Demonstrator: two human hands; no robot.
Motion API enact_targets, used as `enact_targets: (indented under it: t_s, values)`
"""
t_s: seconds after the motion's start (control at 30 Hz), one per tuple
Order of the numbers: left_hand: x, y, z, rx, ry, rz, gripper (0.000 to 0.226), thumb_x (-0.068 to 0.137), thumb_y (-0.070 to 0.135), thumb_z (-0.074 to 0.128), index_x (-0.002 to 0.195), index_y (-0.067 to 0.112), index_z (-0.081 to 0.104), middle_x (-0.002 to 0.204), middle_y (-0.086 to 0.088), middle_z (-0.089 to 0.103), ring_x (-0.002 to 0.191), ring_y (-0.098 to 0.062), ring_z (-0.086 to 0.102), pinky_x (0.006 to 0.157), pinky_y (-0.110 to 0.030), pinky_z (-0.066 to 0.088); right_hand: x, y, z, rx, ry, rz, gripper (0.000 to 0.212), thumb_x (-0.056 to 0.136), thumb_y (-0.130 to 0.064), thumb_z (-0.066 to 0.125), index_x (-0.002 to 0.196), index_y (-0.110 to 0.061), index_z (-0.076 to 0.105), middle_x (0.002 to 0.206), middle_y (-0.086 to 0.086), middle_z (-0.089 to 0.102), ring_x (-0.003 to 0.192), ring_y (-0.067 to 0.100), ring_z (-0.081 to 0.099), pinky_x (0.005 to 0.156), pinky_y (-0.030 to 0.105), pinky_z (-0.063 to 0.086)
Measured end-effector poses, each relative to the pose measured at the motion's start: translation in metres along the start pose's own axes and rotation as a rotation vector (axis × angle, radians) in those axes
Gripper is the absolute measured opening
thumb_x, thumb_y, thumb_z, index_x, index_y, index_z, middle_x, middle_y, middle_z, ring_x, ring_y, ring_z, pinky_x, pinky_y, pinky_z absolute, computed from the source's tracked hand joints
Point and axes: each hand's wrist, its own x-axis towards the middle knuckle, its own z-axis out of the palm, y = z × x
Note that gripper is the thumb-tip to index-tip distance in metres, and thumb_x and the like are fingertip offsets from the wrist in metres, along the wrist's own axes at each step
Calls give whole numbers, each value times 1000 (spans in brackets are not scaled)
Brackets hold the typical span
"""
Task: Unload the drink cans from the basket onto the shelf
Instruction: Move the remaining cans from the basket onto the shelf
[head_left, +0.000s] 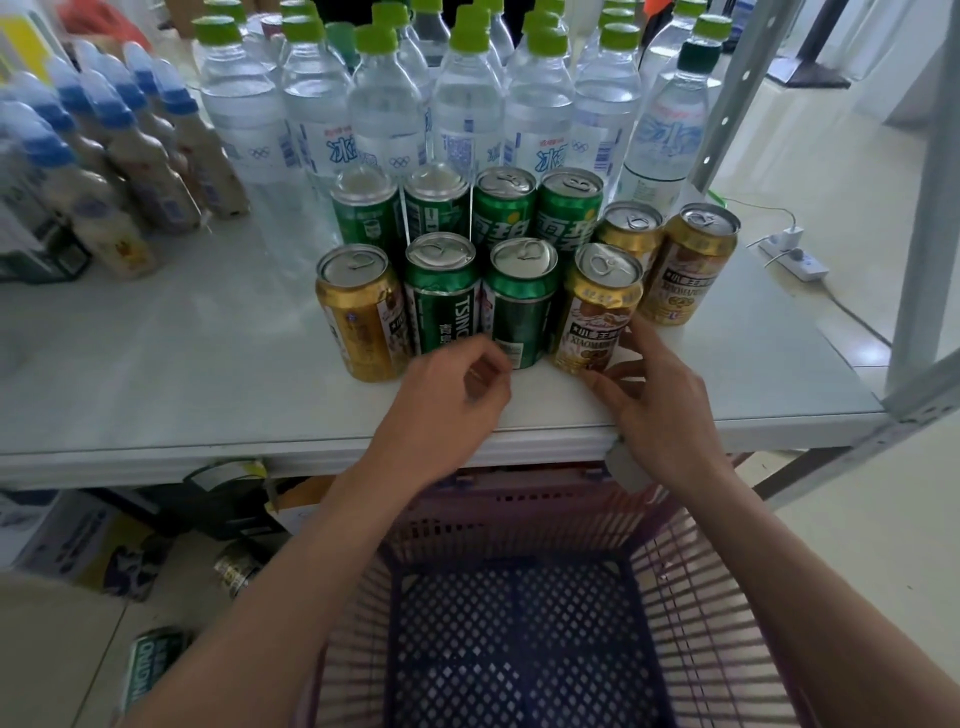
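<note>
I see my right hand (660, 400) gripping the gold beer can (597, 312) standing in the shelf's (182, 374) front row; left hand (447, 389) loosely curled, holding nothing, just before the green Tsingtao can (441, 312); basket (691, 571) below the shelf edge.

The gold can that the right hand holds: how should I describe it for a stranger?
On the white shelf, cans stand before water bottles. In their front row of four, it is the right-end gold can, the only one the right hand holds.
</note>
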Motion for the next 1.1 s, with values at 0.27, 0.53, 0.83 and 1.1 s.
enact_targets:
  t_s: [0.27,0.53,0.83,1.1]
  values:
    - [-9,0,-15,44,-93,-40,9,89,13,66,87,20,71,75,6,70,68,-6,64,63,-17,50,0,-1,0,-77,-105,23,79,93,-17,70,159,-31,29,114,2,69,98,20,68,88,32,53]
    - [-22,-13,-53,247,-54,-291,9,86,27,63,77,25,66,70,2,71,67,-15,67,66,-30,54,-3,-7,-3,-86,0,50,63,95,-12,66,154,-14,45,138,1,59,94,10,66,83,23,48]
    - [-25,-31,-61,394,36,-312,8,86,32,63,90,25,64,93,7,48,81,-16,55,74,-28,38,-4,-6,6,-246,-20,6,42,97,-18,63,138,-14,57,107,1,51,74,-6,45,70,12,27]
    - [-25,-33,-53,455,51,-262,19,86,36,63,100,25,58,108,0,50,90,-27,60,79,-36,47,-3,-8,5,-310,-98,9,44,96,-20,61,138,-13,52,110,-1,45,77,6,47,76,15,29]
